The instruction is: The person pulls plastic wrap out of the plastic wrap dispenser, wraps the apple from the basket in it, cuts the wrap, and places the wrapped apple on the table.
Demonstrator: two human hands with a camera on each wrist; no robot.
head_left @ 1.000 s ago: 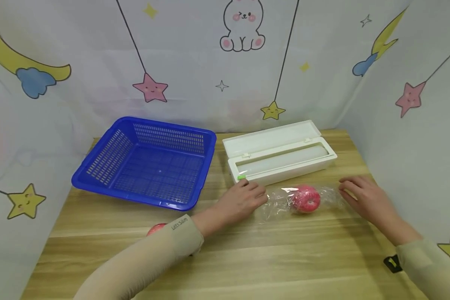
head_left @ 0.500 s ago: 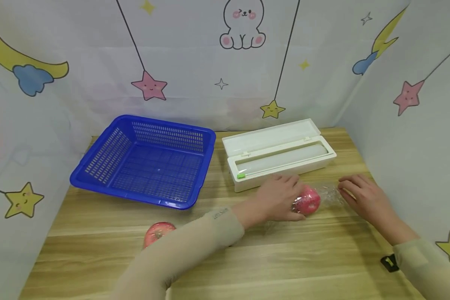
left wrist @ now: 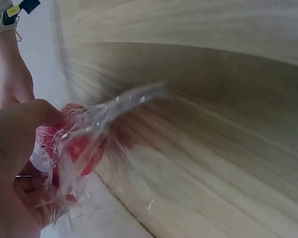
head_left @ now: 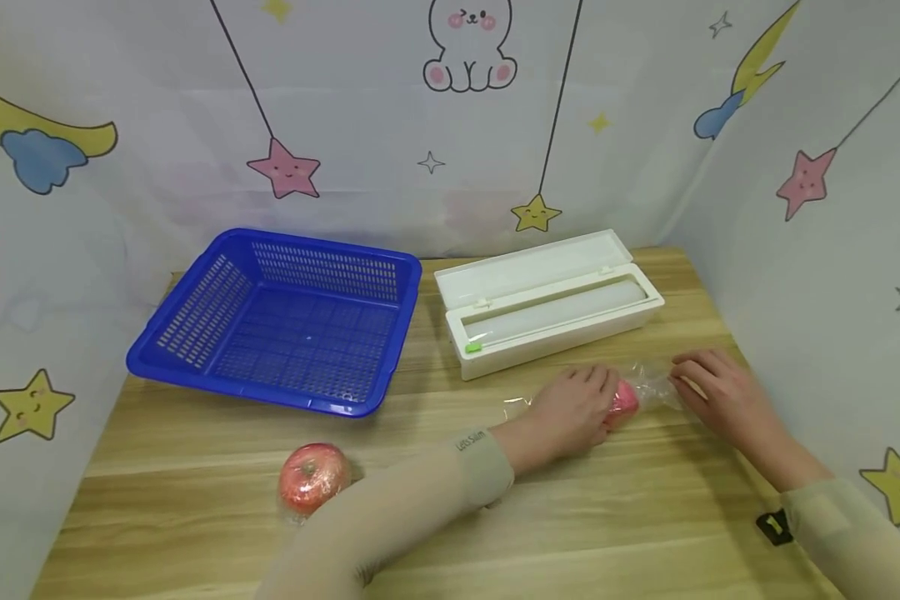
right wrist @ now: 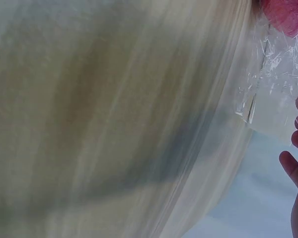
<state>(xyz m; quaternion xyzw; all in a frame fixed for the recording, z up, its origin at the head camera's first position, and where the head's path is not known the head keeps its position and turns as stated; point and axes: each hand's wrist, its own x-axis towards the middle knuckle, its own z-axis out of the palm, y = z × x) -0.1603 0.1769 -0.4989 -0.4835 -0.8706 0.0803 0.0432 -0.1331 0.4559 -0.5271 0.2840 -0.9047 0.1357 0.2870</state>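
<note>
My left hand (head_left: 570,414) curls round a red apple (head_left: 624,402) at the right middle of the table. Clear plastic wrap (left wrist: 114,106) lies crinkled over the apple, and a loose twist of it sticks out past the left hand in the left wrist view. At the wrap's right end is my right hand (head_left: 727,398), with fingers bent. The right wrist view shows its thumb (right wrist: 293,167) apart from the other fingers, beside the film's edge. Another apple (head_left: 313,477), wrapped in film, sits to the left, partly behind the left sleeve.
A blue plastic basket (head_left: 270,398) stands at the back left. Right of it is a white plastic wrap dispenser (head_left: 562,342), lid raised, with a roll inside and a green slider (head_left: 473,347). A small black object (head_left: 774,527) lies by the right sleeve.
My left hand has moved right from the wrap's left end onto the apple and now grips it. The right hand has stayed nearly still. The wrapped apple on the left has come into fuller view.
</note>
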